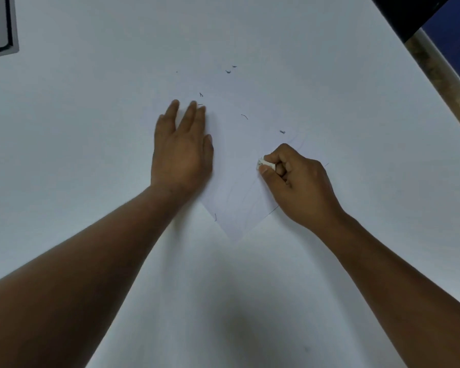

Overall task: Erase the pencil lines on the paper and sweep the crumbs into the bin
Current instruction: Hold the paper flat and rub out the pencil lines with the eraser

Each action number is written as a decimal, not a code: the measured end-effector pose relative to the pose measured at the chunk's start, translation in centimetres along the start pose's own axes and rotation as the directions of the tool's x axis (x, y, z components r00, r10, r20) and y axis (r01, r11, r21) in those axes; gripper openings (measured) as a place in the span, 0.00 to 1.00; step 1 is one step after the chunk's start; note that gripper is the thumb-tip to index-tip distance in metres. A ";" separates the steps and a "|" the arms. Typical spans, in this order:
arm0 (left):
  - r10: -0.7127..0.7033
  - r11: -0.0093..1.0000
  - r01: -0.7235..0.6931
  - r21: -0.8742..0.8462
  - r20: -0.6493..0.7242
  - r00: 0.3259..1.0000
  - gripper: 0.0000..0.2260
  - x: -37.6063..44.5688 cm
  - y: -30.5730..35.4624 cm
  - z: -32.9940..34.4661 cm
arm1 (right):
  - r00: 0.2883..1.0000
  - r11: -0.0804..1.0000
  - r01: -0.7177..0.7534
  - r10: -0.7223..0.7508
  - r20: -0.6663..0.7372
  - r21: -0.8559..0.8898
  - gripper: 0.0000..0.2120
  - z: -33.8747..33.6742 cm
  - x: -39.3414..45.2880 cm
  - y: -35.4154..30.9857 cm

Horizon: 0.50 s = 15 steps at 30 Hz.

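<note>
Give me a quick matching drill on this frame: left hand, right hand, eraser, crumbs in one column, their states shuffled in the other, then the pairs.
Column 1
1. left hand
2. right hand
3. eraser
4. crumbs

Column 2
A. dark bits scattered over the paper and the table
B. small, white, pinched between fingertips
C. flat, fingers straight, pressing the paper's left side
D. curled, working on the paper's right side

Pairs: 1-C, 2-D, 3-B, 4-A
</note>
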<state>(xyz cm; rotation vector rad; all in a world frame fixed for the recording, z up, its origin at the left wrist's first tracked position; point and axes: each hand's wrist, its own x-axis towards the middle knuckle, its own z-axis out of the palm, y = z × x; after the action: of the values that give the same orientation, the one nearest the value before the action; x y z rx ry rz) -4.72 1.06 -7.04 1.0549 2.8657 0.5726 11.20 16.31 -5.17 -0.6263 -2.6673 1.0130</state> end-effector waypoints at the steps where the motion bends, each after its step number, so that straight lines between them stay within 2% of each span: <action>1: -0.067 0.997 0.066 0.032 0.041 0.997 0.27 -0.1 -0.3 -0.2 | 1.000 1.000 0.003 -0.003 0.000 0.002 0.08 0.0 -0.1 0.0; 4: -0.183 0.981 0.174 0.082 0.118 0.976 0.35 -0.8 -0.3 -0.1 | 0.996 0.997 0.074 -0.074 0.048 0.007 0.06 0.3 -0.6 -0.9; 8: -0.157 0.978 0.138 0.154 0.118 0.981 0.38 -1.1 -0.1 0.2 | 0.970 0.978 0.192 -0.178 0.168 -0.076 0.09 1.3 -1.0 -2.4; 15: -0.167 0.973 0.145 0.178 0.121 0.978 0.40 -1.2 0.0 0.1 | 0.958 0.956 0.257 -0.232 0.169 -0.139 0.08 2.4 -1.4 -3.6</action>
<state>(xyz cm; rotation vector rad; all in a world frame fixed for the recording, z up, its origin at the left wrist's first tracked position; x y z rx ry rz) -3.80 0.30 -7.21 0.8382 2.8816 0.2424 10.51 11.84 -4.65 -0.2423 -2.8882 0.8141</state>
